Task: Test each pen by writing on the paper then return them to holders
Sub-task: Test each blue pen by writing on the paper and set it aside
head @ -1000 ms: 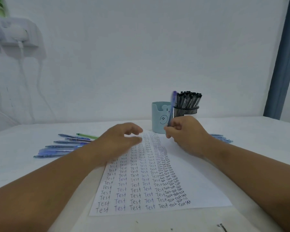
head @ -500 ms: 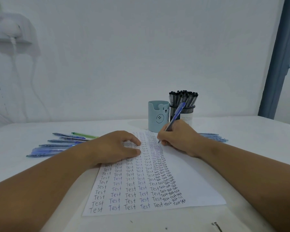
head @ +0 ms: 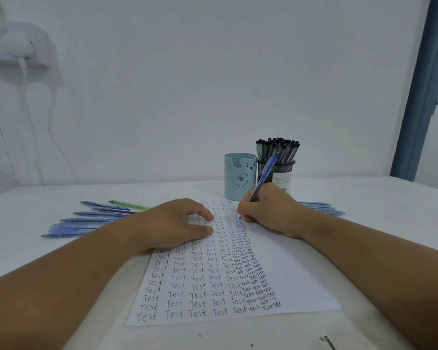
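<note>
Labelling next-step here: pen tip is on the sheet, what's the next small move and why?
Probably write one more "Test". The right hand grips the blue pen with its tip on the paper by the crowded right column, and the left hand pins the sheet. Holder return comes afterwards.

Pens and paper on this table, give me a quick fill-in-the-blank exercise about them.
1. The right hand holds a ____ pen.
2. The left hand rests on the ____.
3. The word written all over the paper is ____.
4. The mesh holder is full of pens with ____ caps.

Missing words: blue; paper; Test; black
</note>
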Action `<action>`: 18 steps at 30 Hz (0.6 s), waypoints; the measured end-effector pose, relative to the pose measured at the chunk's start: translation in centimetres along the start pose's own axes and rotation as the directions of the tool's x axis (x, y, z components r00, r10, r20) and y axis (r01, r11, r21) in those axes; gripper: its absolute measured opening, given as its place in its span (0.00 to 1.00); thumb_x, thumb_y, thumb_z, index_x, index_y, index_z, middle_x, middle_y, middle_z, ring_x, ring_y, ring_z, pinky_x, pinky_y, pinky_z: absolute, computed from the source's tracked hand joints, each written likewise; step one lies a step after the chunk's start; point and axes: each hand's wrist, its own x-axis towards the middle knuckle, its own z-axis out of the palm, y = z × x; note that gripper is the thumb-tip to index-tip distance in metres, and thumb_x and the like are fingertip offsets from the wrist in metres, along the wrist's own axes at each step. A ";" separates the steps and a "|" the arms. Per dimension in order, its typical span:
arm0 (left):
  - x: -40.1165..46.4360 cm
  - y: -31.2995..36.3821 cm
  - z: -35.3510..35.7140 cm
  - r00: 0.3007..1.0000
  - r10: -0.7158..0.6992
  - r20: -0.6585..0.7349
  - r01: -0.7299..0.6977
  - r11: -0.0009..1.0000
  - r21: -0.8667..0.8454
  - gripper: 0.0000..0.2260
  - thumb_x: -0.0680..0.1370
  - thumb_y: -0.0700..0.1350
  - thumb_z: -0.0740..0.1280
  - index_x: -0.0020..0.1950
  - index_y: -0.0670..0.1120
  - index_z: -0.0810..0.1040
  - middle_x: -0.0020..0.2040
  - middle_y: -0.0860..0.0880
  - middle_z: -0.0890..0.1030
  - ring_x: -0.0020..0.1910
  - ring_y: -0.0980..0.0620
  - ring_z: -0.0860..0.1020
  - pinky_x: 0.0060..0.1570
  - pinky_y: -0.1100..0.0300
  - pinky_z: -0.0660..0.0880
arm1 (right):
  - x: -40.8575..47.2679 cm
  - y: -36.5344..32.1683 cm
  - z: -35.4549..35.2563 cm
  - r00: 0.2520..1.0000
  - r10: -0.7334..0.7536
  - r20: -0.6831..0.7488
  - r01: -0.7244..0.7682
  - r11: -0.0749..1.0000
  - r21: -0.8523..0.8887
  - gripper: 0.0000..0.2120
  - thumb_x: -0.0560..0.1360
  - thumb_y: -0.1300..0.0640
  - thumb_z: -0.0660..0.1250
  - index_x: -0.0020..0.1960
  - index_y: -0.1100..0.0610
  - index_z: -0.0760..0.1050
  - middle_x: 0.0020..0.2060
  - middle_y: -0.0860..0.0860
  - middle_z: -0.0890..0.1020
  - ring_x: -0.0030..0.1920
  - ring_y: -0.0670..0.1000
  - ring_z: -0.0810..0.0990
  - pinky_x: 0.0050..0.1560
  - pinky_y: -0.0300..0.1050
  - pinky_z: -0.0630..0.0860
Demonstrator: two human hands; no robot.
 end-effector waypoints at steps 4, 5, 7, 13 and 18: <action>0.0 0.1 0.0 1.000 0.003 0.003 -0.004 1.000 0.017 0.12 0.76 0.58 0.71 0.59 0.62 0.79 0.67 0.64 0.71 0.66 0.61 0.68 0.67 0.60 0.63 | 0.0 0.1 0.0 1.000 0.015 0.007 -0.015 1.000 0.025 0.07 0.75 0.57 0.69 0.39 0.57 0.82 0.32 0.49 0.84 0.30 0.41 0.76 0.38 0.38 0.72; 0.0 0.0 0.0 1.000 0.003 0.001 -0.003 1.000 0.020 0.12 0.76 0.58 0.71 0.59 0.63 0.79 0.67 0.64 0.71 0.67 0.61 0.68 0.68 0.59 0.63 | 0.0 0.1 0.0 1.000 0.013 0.002 -0.014 0.999 0.029 0.08 0.75 0.57 0.69 0.39 0.57 0.82 0.32 0.50 0.85 0.31 0.42 0.77 0.39 0.39 0.73; 0.1 -0.1 -0.1 1.000 0.000 0.000 0.000 1.000 0.018 0.11 0.76 0.58 0.71 0.59 0.63 0.79 0.67 0.63 0.71 0.67 0.60 0.68 0.68 0.59 0.63 | 0.0 0.1 0.0 1.000 0.008 -0.006 -0.008 1.000 0.025 0.09 0.75 0.57 0.69 0.38 0.57 0.82 0.33 0.50 0.85 0.34 0.44 0.78 0.41 0.40 0.74; 0.1 0.2 0.0 1.000 -0.004 0.003 0.004 1.000 0.018 0.12 0.77 0.58 0.71 0.59 0.62 0.78 0.66 0.63 0.71 0.65 0.61 0.67 0.66 0.61 0.62 | 0.1 0.1 0.0 1.000 -0.010 0.001 0.010 1.000 -0.008 0.08 0.74 0.57 0.69 0.37 0.58 0.82 0.34 0.50 0.86 0.38 0.47 0.81 0.48 0.45 0.79; 0.0 0.0 -0.1 1.000 0.000 0.002 0.000 1.000 0.022 0.12 0.76 0.58 0.71 0.59 0.63 0.79 0.68 0.63 0.71 0.68 0.61 0.67 0.67 0.60 0.62 | 0.1 0.0 0.0 1.000 -0.008 -0.022 0.007 1.000 -0.024 0.09 0.74 0.57 0.69 0.39 0.60 0.83 0.34 0.51 0.86 0.37 0.47 0.80 0.46 0.45 0.78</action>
